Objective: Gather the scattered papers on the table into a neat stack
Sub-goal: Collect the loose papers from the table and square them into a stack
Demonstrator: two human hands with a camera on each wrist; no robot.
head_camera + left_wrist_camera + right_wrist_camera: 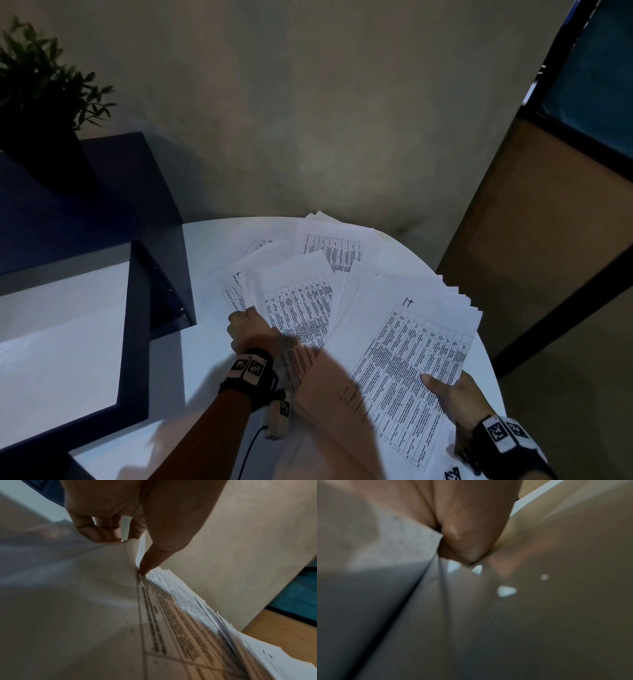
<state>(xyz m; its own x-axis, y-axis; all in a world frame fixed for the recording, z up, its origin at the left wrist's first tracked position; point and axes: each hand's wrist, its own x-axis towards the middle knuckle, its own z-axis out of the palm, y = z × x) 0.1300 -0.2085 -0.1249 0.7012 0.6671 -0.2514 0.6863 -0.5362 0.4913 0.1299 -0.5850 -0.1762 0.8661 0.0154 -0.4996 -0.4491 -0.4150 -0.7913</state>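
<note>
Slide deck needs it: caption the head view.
Left hand and right hand grip fanned printed papers at a round white table.

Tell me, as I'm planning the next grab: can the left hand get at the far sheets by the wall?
Likely yes: the far sheets lie mostly uncovered, nothing standing between. But the left hand pinches near sheets and would carry them along.

Fingers of the right hand (457, 399) vanish beneath the papers (411, 342), whose print is too small to read. The right wrist view is blur; the picture's edge crops the plant (37, 78).
</note>
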